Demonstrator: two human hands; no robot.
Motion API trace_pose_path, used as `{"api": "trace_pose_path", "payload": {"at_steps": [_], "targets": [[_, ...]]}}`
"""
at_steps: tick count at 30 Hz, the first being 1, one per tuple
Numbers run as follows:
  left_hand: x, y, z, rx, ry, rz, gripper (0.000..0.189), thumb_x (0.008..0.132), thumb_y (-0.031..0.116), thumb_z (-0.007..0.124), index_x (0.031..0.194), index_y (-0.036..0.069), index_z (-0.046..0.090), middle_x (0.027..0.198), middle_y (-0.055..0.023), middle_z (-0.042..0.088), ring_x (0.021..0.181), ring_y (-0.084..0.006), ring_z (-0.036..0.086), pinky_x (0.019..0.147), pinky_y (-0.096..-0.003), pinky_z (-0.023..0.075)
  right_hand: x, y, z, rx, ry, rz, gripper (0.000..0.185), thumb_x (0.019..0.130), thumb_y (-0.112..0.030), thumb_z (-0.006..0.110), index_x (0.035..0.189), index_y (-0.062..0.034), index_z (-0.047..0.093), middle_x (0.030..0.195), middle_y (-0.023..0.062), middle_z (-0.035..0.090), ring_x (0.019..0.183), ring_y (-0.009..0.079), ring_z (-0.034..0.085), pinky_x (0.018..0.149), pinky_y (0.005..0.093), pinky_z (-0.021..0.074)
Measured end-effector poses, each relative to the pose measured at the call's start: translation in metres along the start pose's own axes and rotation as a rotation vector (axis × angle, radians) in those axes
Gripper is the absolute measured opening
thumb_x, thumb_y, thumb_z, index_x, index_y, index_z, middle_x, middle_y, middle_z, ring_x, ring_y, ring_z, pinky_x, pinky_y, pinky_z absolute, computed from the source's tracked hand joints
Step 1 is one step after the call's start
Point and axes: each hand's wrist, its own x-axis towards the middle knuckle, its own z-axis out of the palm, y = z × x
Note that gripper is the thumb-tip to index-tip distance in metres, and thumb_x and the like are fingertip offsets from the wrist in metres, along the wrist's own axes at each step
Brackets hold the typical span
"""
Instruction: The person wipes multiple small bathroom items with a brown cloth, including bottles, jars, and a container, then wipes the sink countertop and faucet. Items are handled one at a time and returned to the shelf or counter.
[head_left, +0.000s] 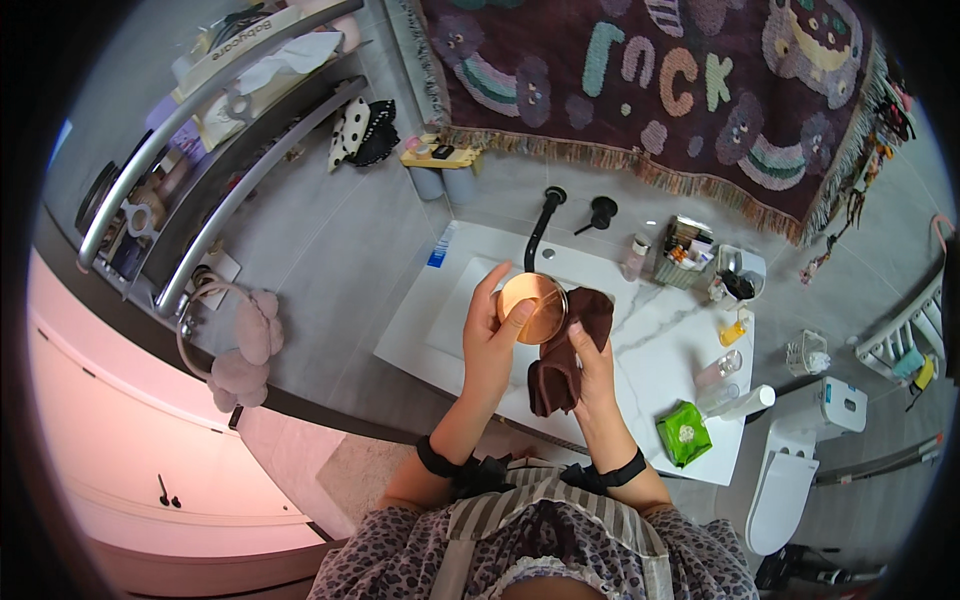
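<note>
In my left hand is a round, shiny, copper-coloured lid or shallow container, with the thumb across its face. My right hand grips a dark brown cloth, which is bunched up and touches or lies close behind the round thing's right edge. Both hands are over the white washbasin and the front of its marbled counter. Just beyond the round thing, the black wall spout points down towards the basin.
A green wipes pack, several bottles and a small yellow bottle stand on the counter's right. Containers of small items are by the wall. A patterned tapestry hangs above; metal shelf rails are at left, a toilet at right.
</note>
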Motion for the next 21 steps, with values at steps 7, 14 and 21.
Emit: {"api": "trace_pose_path", "payload": {"at_steps": [7, 14, 21], "targets": [[-0.005, 0.018, -0.015, 0.683, -0.140, 0.503, 0.072, 0.076, 0.024, 0.077, 0.137, 0.008, 0.044, 0.126, -0.0139, 0.050, 0.116, -0.0285, 0.051, 0.097, -0.0372, 0.0415, 0.008, 0.015, -0.003, 0.095, -0.158, -0.026, 0.047, 0.086, -0.005, 0.065, 0.129, -0.0029, 0.047, 0.121, 0.0090, 0.057, 0.107, 0.0183, 0.058, 0.092, 0.0338, 0.0487], [-0.016, 0.026, -0.027, 0.517, -0.219, 0.267, 0.088, 0.070, 0.028, 0.083, 0.141, 0.003, 0.037, 0.131, -0.0118, 0.050, 0.124, -0.0220, 0.047, 0.103, -0.0335, 0.0362, 0.010, 0.032, -0.010, -0.084, -0.219, -0.165, 0.052, 0.074, 0.000, 0.072, 0.121, -0.0022, 0.049, 0.116, 0.0092, 0.057, 0.109, 0.0195, 0.055, 0.097, 0.0349, 0.0423], [-0.021, 0.116, -0.090, 0.890, 0.021, 0.992, 0.090, 0.065, 0.035, 0.085, 0.136, 0.005, 0.040, 0.130, -0.0171, 0.050, 0.118, -0.0362, 0.049, 0.099, -0.0433, 0.0385, 0.013, 0.042, 0.020, -0.130, -0.395, -0.097, 0.040, 0.078, 0.002, 0.066, 0.115, -0.0007, 0.050, 0.109, 0.0152, 0.058, 0.096, 0.0207, 0.057, 0.083, 0.0321, 0.0492]]}}
